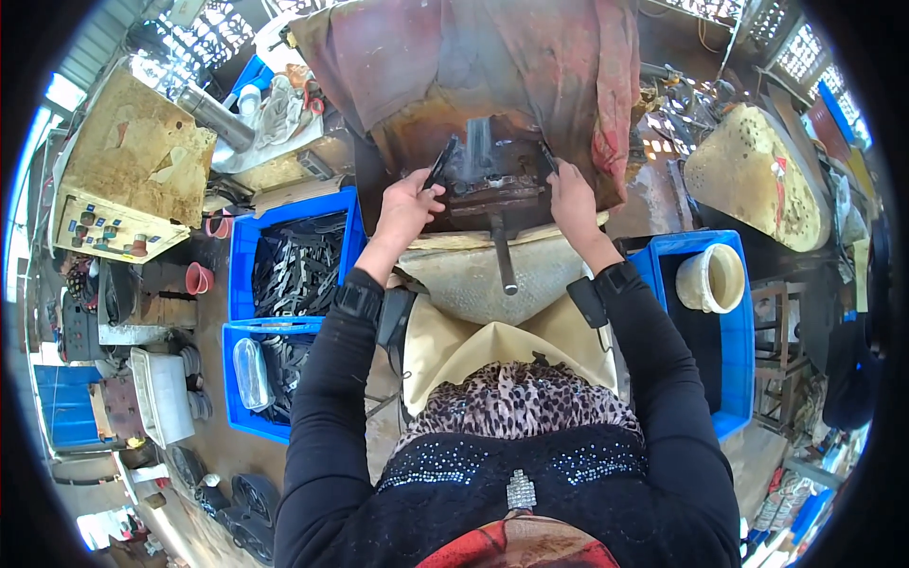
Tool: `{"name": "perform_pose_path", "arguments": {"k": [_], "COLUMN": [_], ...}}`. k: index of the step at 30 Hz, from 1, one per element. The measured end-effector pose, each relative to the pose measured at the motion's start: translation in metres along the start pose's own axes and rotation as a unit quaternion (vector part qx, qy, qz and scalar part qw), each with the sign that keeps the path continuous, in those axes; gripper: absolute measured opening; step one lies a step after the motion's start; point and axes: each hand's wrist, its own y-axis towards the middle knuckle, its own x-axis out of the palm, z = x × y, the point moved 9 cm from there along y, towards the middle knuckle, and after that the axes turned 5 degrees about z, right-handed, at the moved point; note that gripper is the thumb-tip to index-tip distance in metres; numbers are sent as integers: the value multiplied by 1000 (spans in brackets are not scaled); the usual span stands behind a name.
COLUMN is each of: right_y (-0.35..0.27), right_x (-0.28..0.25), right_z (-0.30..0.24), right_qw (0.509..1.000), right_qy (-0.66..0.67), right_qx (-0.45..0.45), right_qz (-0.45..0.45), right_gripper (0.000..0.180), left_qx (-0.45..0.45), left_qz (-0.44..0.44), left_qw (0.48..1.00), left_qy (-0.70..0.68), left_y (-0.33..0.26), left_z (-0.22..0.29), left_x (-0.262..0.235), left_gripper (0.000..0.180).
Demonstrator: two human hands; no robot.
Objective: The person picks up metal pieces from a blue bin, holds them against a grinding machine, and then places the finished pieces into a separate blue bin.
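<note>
My left hand (407,204) is closed round a thin dark flat piece (439,163) that slants up and away from me. My right hand (572,199) pinches another slim dark piece (548,156), pointing toward the middle. Between them a whitish stream of water (480,140) falls inside a wet, rust-brown machine housing (407,142). Below the stream lies a dark metal block (492,194), from which a metal bar (505,256) sticks out toward me. The far ends of both held pieces are near the spray, and their exact shape is hard to make out.
A stained red cloth (492,43) hangs over the housing. Left of me, blue crates (240,275) hold many dark flat metal pieces (303,270); a clear plastic container (252,374) lies on the nearer crate. A blue crate (739,350) on the right carries a whitish bucket (696,284).
</note>
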Motion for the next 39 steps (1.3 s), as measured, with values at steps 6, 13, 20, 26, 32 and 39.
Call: {"name": "perform_pose_path", "arguments": {"k": [6,13,20,26,32,39], "right_y": [-6,-8,-4,0,-4,-12], "right_x": [10,7,11,5,15,-2], "right_z": [-9,-11,-12,-4,-13,-9], "right_qw": [993,988,991,985,989,991], "right_qy": [-106,-147,-136,-166,-140,-134], "right_qx": [-48,-48,-13,-30,-46,7], "right_qz": [16,18,10,24,31,-1], "right_gripper": [26,25,26,24,30,27], "left_qx": [122,251,280,332,330,238], "left_qz": [25,-73,-133,-123,-143,-169], "left_qw": [974,877,869,825,816,785], "left_qy": [187,403,385,440,453,546], "left_y": [58,69,74,75,75,44], "left_z": [-42,-30,-37,-25,-44,-3], "left_x": [-7,47,52,66,58,66], "left_gripper": [38,41,45,45,41,36]}}
